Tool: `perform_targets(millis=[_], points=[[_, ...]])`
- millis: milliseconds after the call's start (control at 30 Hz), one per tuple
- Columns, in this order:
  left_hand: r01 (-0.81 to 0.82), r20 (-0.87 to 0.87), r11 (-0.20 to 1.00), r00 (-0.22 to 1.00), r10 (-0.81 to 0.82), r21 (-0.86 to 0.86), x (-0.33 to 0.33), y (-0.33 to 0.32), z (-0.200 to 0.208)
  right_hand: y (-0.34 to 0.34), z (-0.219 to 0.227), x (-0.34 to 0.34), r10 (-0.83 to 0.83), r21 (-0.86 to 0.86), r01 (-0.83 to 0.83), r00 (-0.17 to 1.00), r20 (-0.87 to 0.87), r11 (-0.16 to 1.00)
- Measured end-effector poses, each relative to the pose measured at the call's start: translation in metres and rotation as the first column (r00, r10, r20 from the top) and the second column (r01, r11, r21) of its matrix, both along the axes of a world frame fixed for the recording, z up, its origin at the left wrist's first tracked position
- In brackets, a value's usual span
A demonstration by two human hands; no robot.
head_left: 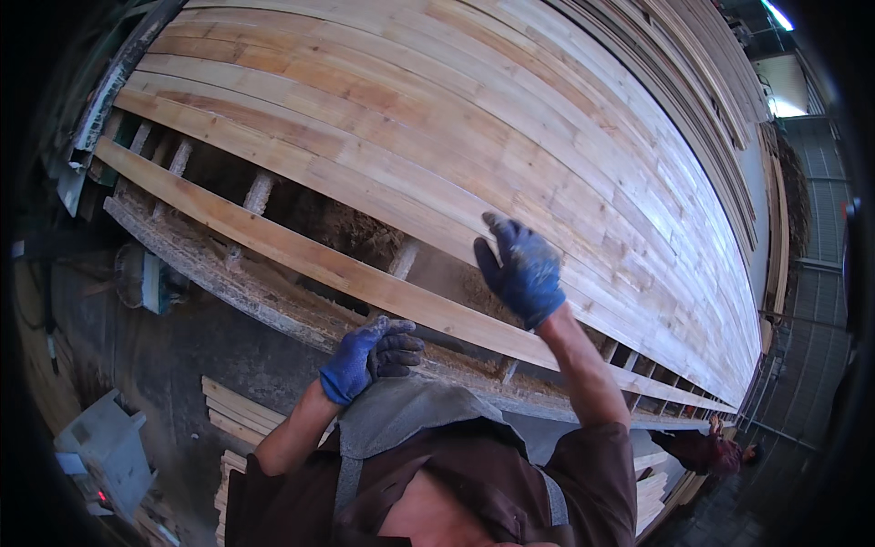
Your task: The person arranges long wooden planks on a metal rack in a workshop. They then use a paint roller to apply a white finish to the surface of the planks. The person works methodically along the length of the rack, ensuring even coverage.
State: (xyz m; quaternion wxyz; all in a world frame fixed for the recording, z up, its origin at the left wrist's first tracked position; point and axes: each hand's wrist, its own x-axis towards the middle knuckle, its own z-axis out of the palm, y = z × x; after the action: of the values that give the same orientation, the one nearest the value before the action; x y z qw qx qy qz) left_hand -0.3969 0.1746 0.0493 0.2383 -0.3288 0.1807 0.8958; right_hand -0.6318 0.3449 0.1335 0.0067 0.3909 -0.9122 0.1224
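Note:
My right hand (pixel 523 271), in a worn blue glove, hovers over the front boards of a wide panel (pixel 437 118) made of long wooden strips laid side by side. Its fingers are apart and nothing is in them. My left hand (pixel 369 358), also blue-gloved, is beside the frame's near edge, in front of my apron. Its fingers point right, loosely bent, with no object visible in them. A single long wooden strip (pixel 301 248) lies between the hands, separated from the panel by a gap that narrows toward the right.
Dusty crossbars (pixel 258 193) and sawdust show in the gap. A rough, crusted rail (pixel 219 264) forms the frame's near edge. Stacked boards (pixel 241 412) sit low at left, near a grey machine box (pixel 108 451). Another person (pixel 702 448) stands at the far right end.

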Motion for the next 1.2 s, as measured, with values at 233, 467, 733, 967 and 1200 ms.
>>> perform_targets(millis=[233, 467, 733, 967, 1200], points=[[-0.004, 0.026, 0.994, 1.0, 0.007, -0.111, -0.001, -0.009, 0.014, -0.03, -0.026, 0.025, 0.176, 0.009, -0.181, 0.962, 0.209, 0.983], [-0.061, -0.004, 0.919, 0.998, 0.065, -0.391, 0.02, -0.042, -0.002, -0.036, -0.083, -0.031, -0.228, 0.203, 0.301, 0.05, 0.972, 0.932], [-0.005, 0.165, 0.809, 0.978, 0.126, -0.588, -0.009, -0.05, 0.0, 0.045, -0.033, -0.009, -0.108, -0.199, 0.234, 0.86, 0.499, 0.952], [0.055, 0.05, 0.794, 0.998, -0.031, -0.605, -0.107, -0.069, -0.028, 0.15, -0.048, 0.11, -0.259, -0.131, 0.475, 0.668, 0.697, 0.87], [0.051, -0.003, 0.897, 0.998, -0.058, -0.439, -0.078, -0.087, -0.056, 0.211, -0.09, 0.154, -0.245, -0.276, 0.935, 0.328, 0.913, 0.223]])
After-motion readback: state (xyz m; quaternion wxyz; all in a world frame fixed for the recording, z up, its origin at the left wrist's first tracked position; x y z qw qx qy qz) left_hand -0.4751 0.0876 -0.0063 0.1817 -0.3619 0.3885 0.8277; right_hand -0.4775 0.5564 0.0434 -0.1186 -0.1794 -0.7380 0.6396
